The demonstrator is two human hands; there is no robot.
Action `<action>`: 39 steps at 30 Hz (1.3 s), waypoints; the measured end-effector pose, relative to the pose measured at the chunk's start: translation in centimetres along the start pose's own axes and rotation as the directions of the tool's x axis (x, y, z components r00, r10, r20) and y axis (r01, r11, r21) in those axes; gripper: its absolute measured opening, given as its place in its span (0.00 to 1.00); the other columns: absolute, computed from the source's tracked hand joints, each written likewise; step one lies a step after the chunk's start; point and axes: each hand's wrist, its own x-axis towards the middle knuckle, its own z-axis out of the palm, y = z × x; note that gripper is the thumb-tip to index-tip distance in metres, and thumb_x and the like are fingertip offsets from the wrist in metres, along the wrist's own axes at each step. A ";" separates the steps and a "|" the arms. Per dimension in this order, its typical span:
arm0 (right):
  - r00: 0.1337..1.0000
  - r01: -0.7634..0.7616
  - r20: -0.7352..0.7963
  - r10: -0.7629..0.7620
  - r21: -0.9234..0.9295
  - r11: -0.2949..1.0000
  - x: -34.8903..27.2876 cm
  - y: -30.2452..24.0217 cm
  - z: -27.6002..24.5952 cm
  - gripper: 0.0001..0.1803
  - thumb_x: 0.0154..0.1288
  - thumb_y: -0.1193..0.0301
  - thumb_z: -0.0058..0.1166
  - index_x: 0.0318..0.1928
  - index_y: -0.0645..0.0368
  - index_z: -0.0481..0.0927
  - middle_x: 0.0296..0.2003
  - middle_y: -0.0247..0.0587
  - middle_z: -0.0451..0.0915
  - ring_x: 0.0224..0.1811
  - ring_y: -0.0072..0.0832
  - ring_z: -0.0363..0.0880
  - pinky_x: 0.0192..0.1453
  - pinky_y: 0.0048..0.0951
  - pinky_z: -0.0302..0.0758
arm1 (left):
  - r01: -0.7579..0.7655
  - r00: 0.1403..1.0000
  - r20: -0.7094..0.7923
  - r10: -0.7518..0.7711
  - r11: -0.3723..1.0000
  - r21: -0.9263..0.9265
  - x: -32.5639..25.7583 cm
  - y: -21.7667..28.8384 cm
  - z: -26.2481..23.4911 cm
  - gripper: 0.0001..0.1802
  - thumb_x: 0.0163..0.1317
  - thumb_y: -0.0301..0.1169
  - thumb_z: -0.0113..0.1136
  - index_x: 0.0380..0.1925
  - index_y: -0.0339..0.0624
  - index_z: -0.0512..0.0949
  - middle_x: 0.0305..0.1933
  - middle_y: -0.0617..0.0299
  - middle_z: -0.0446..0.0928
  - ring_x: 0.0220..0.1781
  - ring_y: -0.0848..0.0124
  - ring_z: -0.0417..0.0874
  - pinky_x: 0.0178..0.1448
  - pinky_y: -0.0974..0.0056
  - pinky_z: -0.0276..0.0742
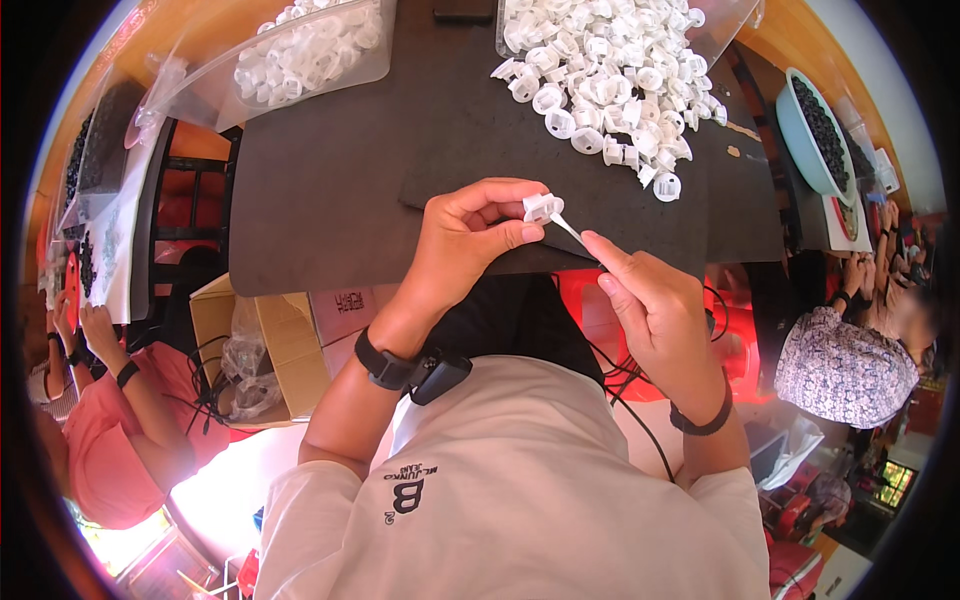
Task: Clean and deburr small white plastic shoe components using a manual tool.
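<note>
Over the near edge of the table, my left hand [460,235] pinches a small white plastic part [541,207] between thumb and fingers. The part is round-ended, with slots in its side. Closed around a thin white stick [568,228], my right hand [655,300] holds the stick's tip against or very near the part. The stick's other end is hidden in my fingers, so its exact kind cannot be told. A large heap of similar white parts [620,85] spreads over the table beyond my hands.
The dark table [330,200] carries a clear bin [375,45] of white parts at far left. A light blue basin [795,130] of black pieces stands at right. Below the table are an open cardboard box [290,350] and a red stool [735,345]. People sit on both sides.
</note>
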 end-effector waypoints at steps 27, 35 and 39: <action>0.970 -0.195 0.185 0.159 0.196 0.961 0.8 -0.2 -0.8 0.16 0.67 0.78 0.52 0.55 0.60 0.79 0.30 0.54 0.82 0.27 0.40 0.81 0.34 0.30 0.75 | -0.027 1.000 -0.001 0.027 0.995 0.093 -0.2 0.2 0.3 0.20 0.57 0.13 0.63 0.50 0.38 0.81 0.51 0.59 0.81 0.49 0.76 0.80 0.53 0.69 0.80; 0.989 -0.125 0.101 0.111 0.136 0.983 0.6 -0.1 -0.4 0.17 0.65 0.79 0.53 0.55 0.62 0.79 0.32 0.53 0.82 0.30 0.44 0.82 0.35 0.34 0.77 | -0.055 0.998 -0.012 0.056 0.994 0.093 -0.2 -0.1 0.3 0.20 0.57 0.13 0.63 0.50 0.38 0.81 0.49 0.62 0.81 0.47 0.77 0.80 0.54 0.70 0.79; 0.993 -0.073 0.101 0.063 0.092 0.993 0.6 -0.3 -0.5 0.17 0.65 0.79 0.53 0.55 0.61 0.79 0.31 0.53 0.82 0.31 0.44 0.82 0.35 0.35 0.77 | -0.063 0.998 -0.011 0.065 0.993 0.097 -0.3 -0.2 0.3 0.20 0.57 0.13 0.63 0.50 0.38 0.81 0.52 0.61 0.80 0.48 0.77 0.79 0.54 0.70 0.79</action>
